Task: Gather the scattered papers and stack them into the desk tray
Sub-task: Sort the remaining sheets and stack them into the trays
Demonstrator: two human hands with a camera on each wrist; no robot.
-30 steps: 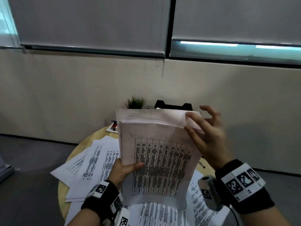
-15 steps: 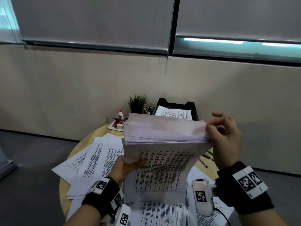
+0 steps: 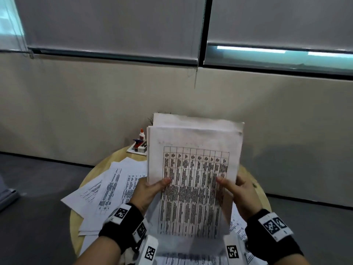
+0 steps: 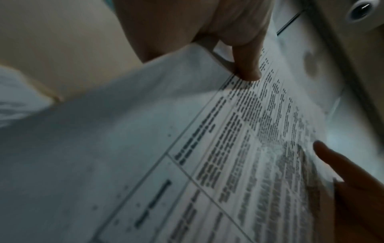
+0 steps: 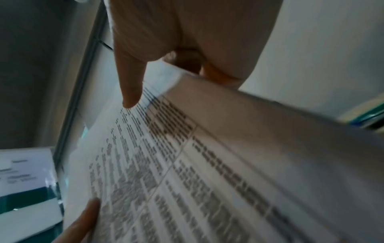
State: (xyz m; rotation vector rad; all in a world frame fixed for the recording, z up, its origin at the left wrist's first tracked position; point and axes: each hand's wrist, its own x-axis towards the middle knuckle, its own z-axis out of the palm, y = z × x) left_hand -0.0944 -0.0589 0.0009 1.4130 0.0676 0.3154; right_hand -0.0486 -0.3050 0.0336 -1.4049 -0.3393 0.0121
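A sheaf of printed papers with a table on the front page stands upright above the round wooden table. My left hand grips its left edge, thumb on the front page. My right hand grips the right edge the same way. In the left wrist view the left thumb presses the papers. The right wrist view shows the right thumb on the page. More scattered sheets lie on the table at the left. The sheaf hides the desk tray.
A small white stand with a glue bottle sits at the table's far edge, left of the sheaf. Leaves of a plant peek out behind the papers. A beige wall runs close behind the table.
My right hand left the top edge of the sheaf and came down to grip its right side. The bent-over top straightened and the sheaf now stands upright, covering the black tray.
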